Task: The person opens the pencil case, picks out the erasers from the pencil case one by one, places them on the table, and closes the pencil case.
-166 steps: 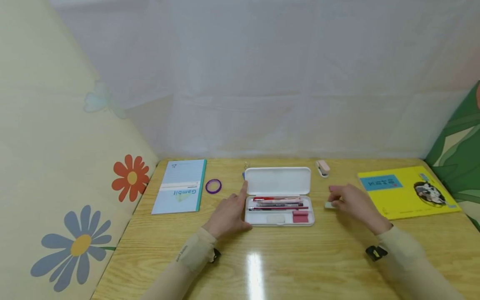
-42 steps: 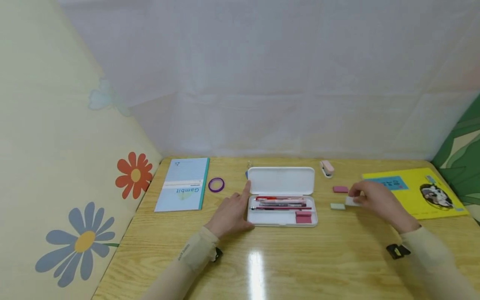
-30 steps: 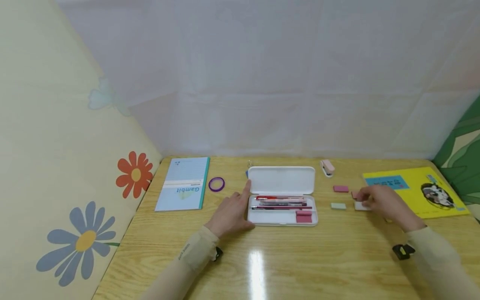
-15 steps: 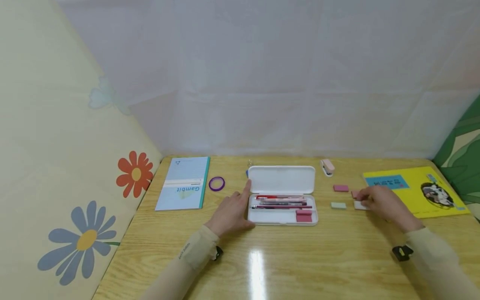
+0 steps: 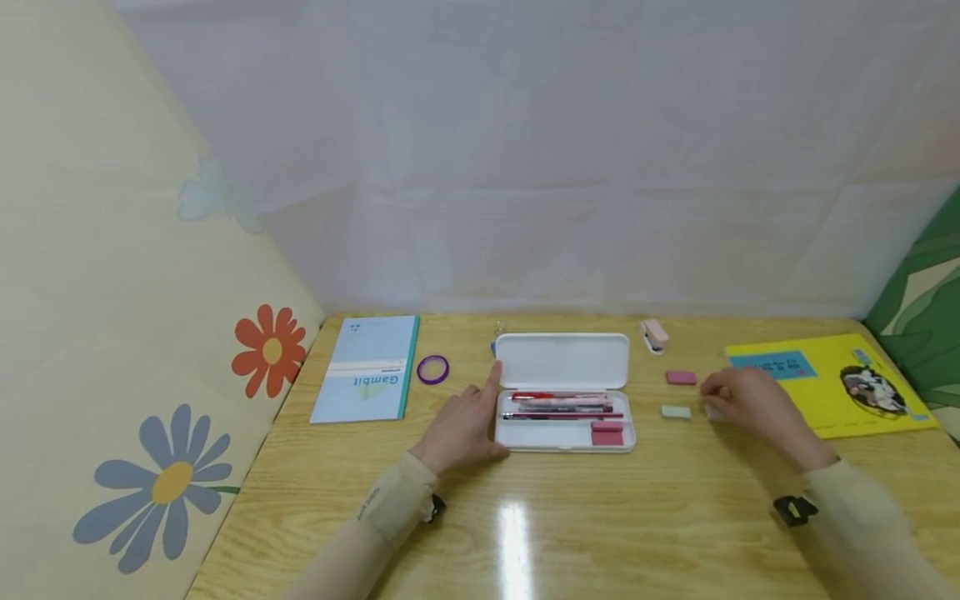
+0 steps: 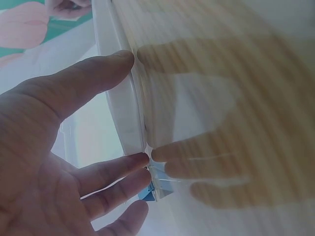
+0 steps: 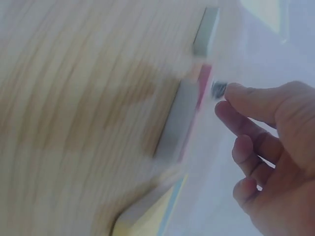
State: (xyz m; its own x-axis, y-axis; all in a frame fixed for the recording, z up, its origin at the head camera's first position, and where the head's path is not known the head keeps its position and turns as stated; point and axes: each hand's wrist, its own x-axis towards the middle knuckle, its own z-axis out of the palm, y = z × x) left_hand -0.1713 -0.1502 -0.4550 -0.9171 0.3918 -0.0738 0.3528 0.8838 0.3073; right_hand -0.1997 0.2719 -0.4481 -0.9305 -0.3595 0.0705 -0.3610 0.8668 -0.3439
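Note:
A white pencil case (image 5: 558, 442) lies open, with pens, a pencil (image 5: 562, 416) and pink erasers (image 5: 607, 434) inside. My left hand (image 5: 463, 429) rests along its left side, the index finger on the lid and the thumb at the front corner, fingers fairly straight. My right hand (image 5: 753, 404) hovers by a white eraser (image 7: 176, 120), mostly hidden in the head view. Its fingers are loosely curled, with no eraser between thumb and index in the right wrist view. Left of it lie a pink eraser (image 5: 681, 377) and a pale green eraser (image 5: 676, 412).
A pink stapler (image 5: 654, 336) stands further back. On the right is a yellow book (image 5: 825, 417), partly behind the right hand. A notebook (image 5: 367, 367) and a purple tape ring (image 5: 432, 369) lie left of the case. Something blue (image 5: 493, 347) shows behind the lid.
The white eraser has left the case's front compartment and now lies on the table near the yellow book. My right hand has since drawn slightly up and left. The left hand has stayed put.

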